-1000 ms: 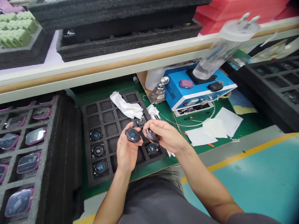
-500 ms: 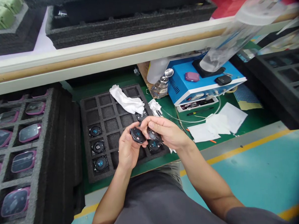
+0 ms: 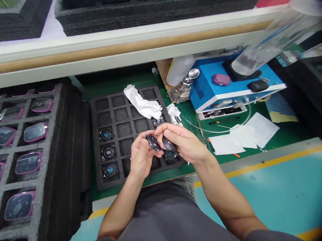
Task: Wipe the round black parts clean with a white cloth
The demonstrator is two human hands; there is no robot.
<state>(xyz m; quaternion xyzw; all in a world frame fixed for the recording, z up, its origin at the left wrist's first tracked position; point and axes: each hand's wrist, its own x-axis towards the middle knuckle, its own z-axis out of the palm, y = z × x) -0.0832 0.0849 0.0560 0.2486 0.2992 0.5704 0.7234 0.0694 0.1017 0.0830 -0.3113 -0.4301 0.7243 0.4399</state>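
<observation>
My left hand [image 3: 141, 157] is closed on a round black watch body [image 3: 152, 142], gripped at its edge between thumb and fingers and tilted on its side. A second round black watch body [image 3: 169, 145] is in my right hand [image 3: 187, 142], pinched by the thumb and fingers close beside the first. Both are held above a black foam tray [image 3: 124, 128] with square compartments. Several round watch bodies [image 3: 110, 170] lie in its left column. Another watch body [image 3: 158, 121] sits beyond my right fingers, and one [image 3: 170, 155] is partly hidden under them.
A crumpled white cloth [image 3: 142, 102] lies across the tray. On the left, stacked foam trays [image 3: 52, 146] hold purple-framed watches [image 3: 36, 132]. Behind stand a metal-topped dispenser bottle [image 3: 182, 89] and a blue machine [image 3: 211, 88]; white papers [image 3: 247, 136] lie right. A shelf edge [image 3: 120, 47] crosses above.
The whole view has shifted slightly. The watch body in my left hand has turned from facing up to more edge-on. Both hands keep their hold.
</observation>
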